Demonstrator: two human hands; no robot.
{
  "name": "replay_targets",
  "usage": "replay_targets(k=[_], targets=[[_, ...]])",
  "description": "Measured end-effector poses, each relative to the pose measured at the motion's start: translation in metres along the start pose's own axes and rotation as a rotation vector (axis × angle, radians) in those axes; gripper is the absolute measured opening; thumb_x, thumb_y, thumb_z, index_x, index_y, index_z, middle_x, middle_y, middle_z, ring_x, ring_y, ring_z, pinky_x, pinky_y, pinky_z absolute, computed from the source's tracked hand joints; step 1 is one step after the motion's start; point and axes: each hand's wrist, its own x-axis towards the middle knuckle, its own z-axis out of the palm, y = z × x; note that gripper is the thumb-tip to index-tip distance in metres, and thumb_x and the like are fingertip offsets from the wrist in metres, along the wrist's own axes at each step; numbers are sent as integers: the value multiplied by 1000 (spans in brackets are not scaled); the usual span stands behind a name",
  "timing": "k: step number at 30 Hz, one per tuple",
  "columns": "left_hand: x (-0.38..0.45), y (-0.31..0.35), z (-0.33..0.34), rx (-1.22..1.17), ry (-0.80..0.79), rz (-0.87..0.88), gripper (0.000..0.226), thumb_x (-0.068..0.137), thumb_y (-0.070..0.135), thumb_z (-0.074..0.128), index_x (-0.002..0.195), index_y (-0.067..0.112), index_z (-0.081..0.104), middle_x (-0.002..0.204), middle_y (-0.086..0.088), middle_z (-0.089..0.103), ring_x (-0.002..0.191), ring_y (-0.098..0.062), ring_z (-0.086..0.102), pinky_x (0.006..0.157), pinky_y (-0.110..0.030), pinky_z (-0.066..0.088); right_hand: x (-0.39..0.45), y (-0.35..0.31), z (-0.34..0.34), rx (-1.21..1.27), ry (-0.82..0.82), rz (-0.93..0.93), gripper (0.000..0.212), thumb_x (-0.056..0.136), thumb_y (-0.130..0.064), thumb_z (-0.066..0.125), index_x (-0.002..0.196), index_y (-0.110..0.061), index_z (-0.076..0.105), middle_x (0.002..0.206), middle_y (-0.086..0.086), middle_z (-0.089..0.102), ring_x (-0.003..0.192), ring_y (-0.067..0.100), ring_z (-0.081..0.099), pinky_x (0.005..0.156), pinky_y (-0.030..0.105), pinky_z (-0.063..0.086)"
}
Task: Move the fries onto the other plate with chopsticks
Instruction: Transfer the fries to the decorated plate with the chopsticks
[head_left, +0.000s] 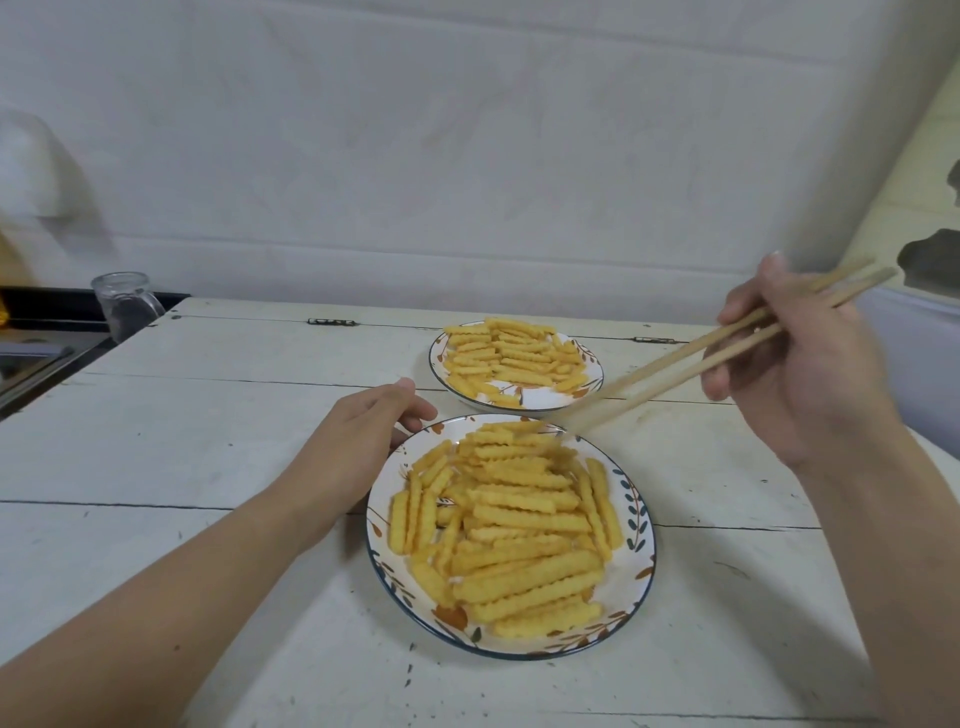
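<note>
On the white table (208, 441), the left hand (358, 441) rests with relaxed fingers against the near plate (641, 525) heaped with fries (519, 525), while the right hand (795, 358) grips the chopsticks (675, 364), whose blurred tips, at the heap's far edge, should close narrowly on one fry before lifting toward the far plate (524, 400).

A home kitchen: worn white wooden table (218, 447), glass jar (126, 312) beside a dark countertop (52, 312)
</note>
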Motion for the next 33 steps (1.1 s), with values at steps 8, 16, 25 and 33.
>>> replay_targets(k=[8,16,25,33], targets=[[0,-1,0,16,0,10,47,108,47,42,96,18,77,98,-4,70,74,-18,66,68,-31,51,6,48,3,-173,203,24,37,106,-27,50,80,-4,62,62,7,66,58,33,71,58,37,61],[-1,0,0,-29,-2,1,47,107,47,44,96,16,78,96,-5,67,73,-18,64,68,-31,51,10,69,15,-303,243,7,40,104,-32,54,88,4,66,69,19,67,60,33,72,58,35,62],[-1,1,0,-15,-3,8,47,108,46,43,98,16,77,96,-3,67,72,-16,64,65,-29,51,10,64,8,-297,253,10,39,103,-33,55,79,-3,63,58,13,67,53,32,70,50,32,59],[0,0,0,-9,-2,2,47,107,48,43,96,17,78,101,-9,71,69,-16,65,67,-32,52,13,50,7,-137,298,65,47,106,-36,46,75,-3,57,51,9,61,47,29,67,47,32,57]])
